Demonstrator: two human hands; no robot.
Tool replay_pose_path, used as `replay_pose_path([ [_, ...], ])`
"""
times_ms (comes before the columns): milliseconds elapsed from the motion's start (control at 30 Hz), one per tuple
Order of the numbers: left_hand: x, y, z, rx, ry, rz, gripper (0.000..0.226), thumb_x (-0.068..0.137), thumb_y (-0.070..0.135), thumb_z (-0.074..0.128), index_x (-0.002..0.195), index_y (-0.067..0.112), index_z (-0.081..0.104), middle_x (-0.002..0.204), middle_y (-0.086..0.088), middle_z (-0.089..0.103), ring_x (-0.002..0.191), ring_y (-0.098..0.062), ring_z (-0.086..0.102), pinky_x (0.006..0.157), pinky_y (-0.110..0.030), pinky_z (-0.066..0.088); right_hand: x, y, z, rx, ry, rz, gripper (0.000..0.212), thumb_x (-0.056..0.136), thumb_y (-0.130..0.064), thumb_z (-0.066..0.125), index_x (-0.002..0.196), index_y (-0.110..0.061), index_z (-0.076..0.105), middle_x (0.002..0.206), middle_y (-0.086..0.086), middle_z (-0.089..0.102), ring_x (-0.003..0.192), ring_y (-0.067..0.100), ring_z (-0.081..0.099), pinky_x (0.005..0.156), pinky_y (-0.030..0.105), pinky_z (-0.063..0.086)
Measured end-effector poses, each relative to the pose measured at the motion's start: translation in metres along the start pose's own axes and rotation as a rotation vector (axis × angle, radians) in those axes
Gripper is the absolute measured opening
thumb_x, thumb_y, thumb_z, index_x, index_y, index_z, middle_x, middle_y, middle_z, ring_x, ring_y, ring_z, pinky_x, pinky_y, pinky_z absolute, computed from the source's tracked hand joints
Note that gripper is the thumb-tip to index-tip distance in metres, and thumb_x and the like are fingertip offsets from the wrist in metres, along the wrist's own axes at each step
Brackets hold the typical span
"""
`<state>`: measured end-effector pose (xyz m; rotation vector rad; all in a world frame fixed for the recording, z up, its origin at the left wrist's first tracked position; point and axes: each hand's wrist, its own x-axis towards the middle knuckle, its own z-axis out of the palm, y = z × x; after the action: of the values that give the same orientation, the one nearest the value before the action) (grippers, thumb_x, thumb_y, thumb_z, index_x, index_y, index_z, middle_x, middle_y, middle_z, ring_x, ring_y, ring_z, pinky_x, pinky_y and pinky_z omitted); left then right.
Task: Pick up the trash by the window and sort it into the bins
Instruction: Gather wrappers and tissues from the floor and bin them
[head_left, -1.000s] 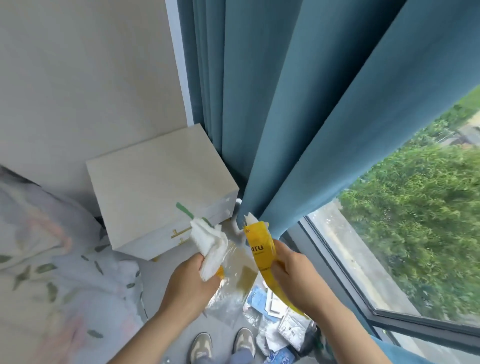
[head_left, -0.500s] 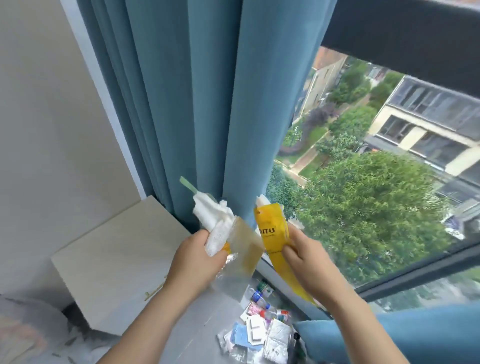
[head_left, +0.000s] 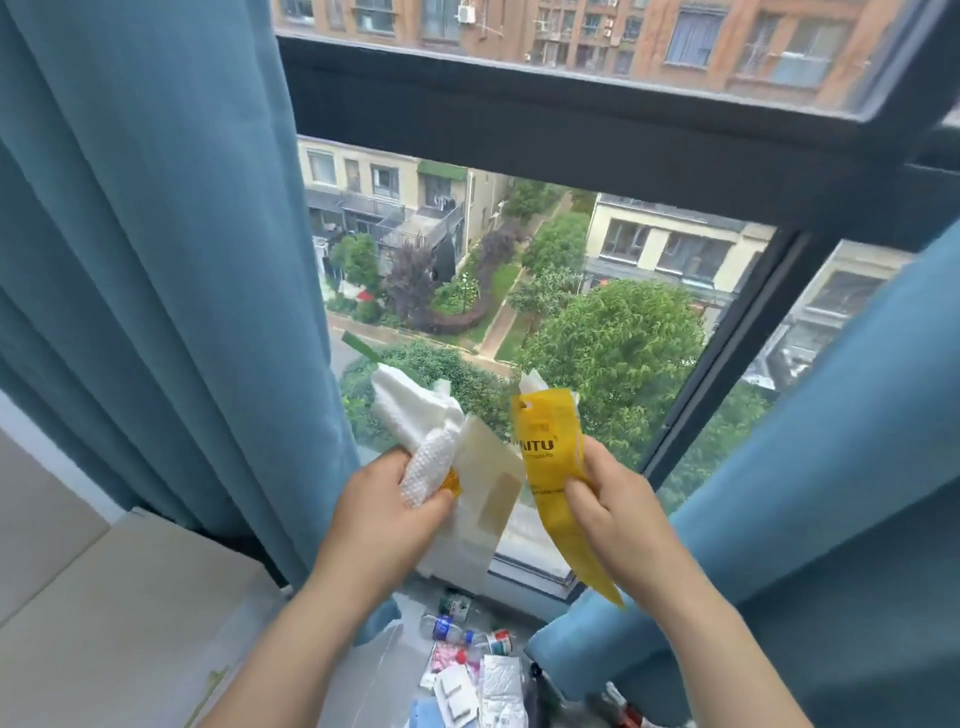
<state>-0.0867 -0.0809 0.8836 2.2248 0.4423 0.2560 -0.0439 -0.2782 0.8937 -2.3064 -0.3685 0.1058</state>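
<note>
My left hand (head_left: 387, 512) grips a bundle of trash at chest height in front of the window: a white crumpled paper towel (head_left: 415, 426), a clear plastic bag (head_left: 478, 499) hanging below it, and a green strip (head_left: 358, 345) sticking out at the top. My right hand (head_left: 610, 501) pinches a long yellow plastic wrapper (head_left: 548, 457) with a white scrap at its top. The two hands are close together. More trash (head_left: 467, 675) lies on the floor below, with small bottles, wrappers and a blue piece.
Blue curtains hang on the left (head_left: 156, 260) and on the right (head_left: 831, 493). The dark window frame (head_left: 571, 114) crosses the top. A pale cabinet top (head_left: 104, 623) sits at the lower left. No bins are in view.
The view has swung up and to the right, from the cabinet and curtain to the window. Both hands keep the same hold on their trash and have stayed close together.
</note>
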Motion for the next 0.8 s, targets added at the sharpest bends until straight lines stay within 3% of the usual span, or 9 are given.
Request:
replay_pose_path([
  [167, 0.010, 0.023, 0.020, -0.016, -0.128, 0.082, 0.019, 0.077, 0.021, 0.070, 0.068, 0.020, 0.053, 0.066, 0.006, 0.058, 0.066, -0.016, 0.056, 0.059, -0.030, 0.041, -0.015, 0.009, -0.019, 0.027, 0.083, 0.100, 0.030, 0.095, -0.021, 0.040, 0.110, -0.043, 0.054, 0.090, -0.009, 0.068, 0.085, 0.014, 0.061, 0.082, 0.037, 0.050],
  [267, 0.024, 0.034, 0.028, -0.041, -0.230, 0.184, 0.017, 0.078, 0.016, 0.070, 0.070, 0.022, 0.056, 0.069, 0.005, 0.061, 0.067, -0.014, 0.058, 0.058, -0.028, 0.044, -0.021, 0.010, -0.024, 0.041, 0.173, 0.171, 0.025, 0.096, -0.024, 0.039, 0.107, -0.040, 0.054, 0.089, -0.009, 0.067, 0.085, 0.014, 0.060, 0.081, 0.036, 0.050],
  [467, 0.054, 0.045, 0.032, -0.058, -0.459, 0.396, 0.014, 0.077, 0.017, 0.069, 0.089, 0.022, 0.063, 0.086, 0.000, 0.069, 0.081, -0.023, 0.064, 0.075, -0.039, 0.054, -0.042, -0.004, -0.010, 0.107, 0.414, 0.351, 0.021, 0.095, -0.022, 0.041, 0.097, -0.037, 0.055, 0.081, -0.005, 0.065, 0.079, 0.016, 0.058, 0.075, 0.032, 0.049],
  [600, 0.058, 0.052, 0.035, -0.041, -0.606, 0.534, 0.015, 0.078, 0.017, 0.068, 0.083, 0.027, 0.058, 0.086, 0.001, 0.069, 0.080, -0.020, 0.063, 0.073, -0.036, 0.053, -0.068, -0.018, 0.006, 0.136, 0.574, 0.501, 0.021, 0.093, -0.022, 0.042, 0.102, -0.033, 0.057, 0.081, -0.003, 0.065, 0.078, 0.021, 0.056, 0.073, 0.032, 0.048],
  [800, 0.030, 0.071, 0.058, -0.053, -0.800, 0.754, 0.011, 0.077, 0.018, 0.064, 0.073, 0.015, 0.055, 0.069, -0.002, 0.060, 0.068, -0.023, 0.056, 0.059, -0.037, 0.044, -0.128, -0.033, 0.016, 0.069, 0.773, 0.726, 0.025, 0.095, -0.022, 0.041, 0.109, -0.036, 0.055, 0.087, 0.000, 0.068, 0.083, 0.021, 0.060, 0.078, 0.034, 0.050],
])
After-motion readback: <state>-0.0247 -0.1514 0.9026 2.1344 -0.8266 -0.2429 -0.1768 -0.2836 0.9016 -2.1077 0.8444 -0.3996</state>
